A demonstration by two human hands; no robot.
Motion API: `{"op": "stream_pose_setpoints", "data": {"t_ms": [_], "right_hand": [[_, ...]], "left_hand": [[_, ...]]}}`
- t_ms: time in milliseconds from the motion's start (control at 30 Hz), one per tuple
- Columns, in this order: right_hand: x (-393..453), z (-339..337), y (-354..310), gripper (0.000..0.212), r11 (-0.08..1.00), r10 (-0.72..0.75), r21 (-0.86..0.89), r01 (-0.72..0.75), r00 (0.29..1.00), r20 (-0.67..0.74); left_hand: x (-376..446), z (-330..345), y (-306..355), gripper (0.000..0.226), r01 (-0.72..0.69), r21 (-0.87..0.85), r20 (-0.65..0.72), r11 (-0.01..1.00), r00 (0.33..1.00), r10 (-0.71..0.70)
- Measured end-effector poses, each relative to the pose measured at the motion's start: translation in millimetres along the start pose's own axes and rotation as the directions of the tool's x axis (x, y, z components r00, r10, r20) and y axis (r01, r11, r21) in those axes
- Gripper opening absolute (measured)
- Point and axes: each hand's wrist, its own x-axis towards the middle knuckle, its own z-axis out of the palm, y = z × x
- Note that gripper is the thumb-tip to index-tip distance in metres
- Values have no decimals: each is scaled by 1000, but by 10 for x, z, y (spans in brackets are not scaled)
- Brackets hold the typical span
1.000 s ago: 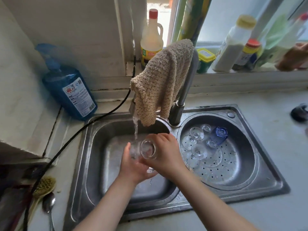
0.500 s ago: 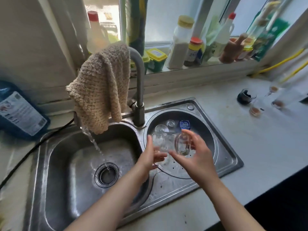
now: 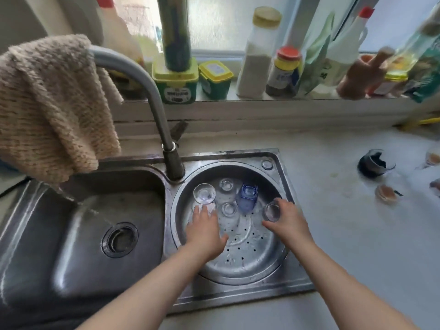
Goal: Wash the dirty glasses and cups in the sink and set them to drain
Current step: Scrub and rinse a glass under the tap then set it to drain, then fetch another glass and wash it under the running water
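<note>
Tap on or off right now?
On. A thin stream of water falls from under the beige knitted cloth draped over the grey curved tap and lands in the left steel sink basin.

Six glasses stand upside down in the round drain basin (image 3: pixel 281 256): five clear glasses (image 3: pixel 204 193) and one blue glass (image 3: pixel 247 197). On the table (image 3: pixel 345 234) to the right there are one dark cup (image 3: pixel 373 163) and at least two used glasses (image 3: pixel 385 192) with brownish dregs. One faucet (image 3: pixel 152 96) carries one knitted cloth (image 3: pixel 50 106), and two hands (image 3: pixel 204 231) reach into the basin.
</note>
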Motion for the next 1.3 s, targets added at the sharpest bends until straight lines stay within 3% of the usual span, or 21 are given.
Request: {"op": "stream_pose_setpoints", "data": {"t_ms": [133, 400, 500, 600, 733, 933, 1133, 1300], "right_hand": [[267, 146, 97, 69, 993, -98, -50, 103, 992, 85], [377, 209, 68, 78, 983, -147, -86, 163, 976, 159], [235, 119, 53, 98, 992, -128, 23, 126, 982, 138], [-58, -153, 165, 87, 982, -126, 141, 124, 992, 10], [-515, -629, 632, 73, 956, -2, 291, 46, 989, -148], [-973, -1341, 1675, 64, 930, 211, 351, -104, 936, -282], [-849, -1915, 2807, 60, 909, 288, 386, -155, 903, -318], [-191, -2317, 3607, 64, 915, 199, 401, -55, 923, -328]], "left_hand": [[70, 79, 145, 80, 127, -27, 33, 992, 992, -126], [-4, 148, 204, 74, 179, -43, -78, 983, 980, -182], [-45, 124, 434, 69, 91, -16, -153, 996, 984, -92], [-78, 91, 842, 63, -82, -3, -196, 997, 977, 80], [-115, 83, 1504, 60, -334, 29, -216, 942, 918, 332], [-175, 39, 2459, 62, -533, 123, -163, 837, 821, 547], [217, -12, 3531, 71, -569, 148, -227, 809, 776, 588], [722, 159, 4372, 96, -475, 16, -268, 880, 846, 462]]}}
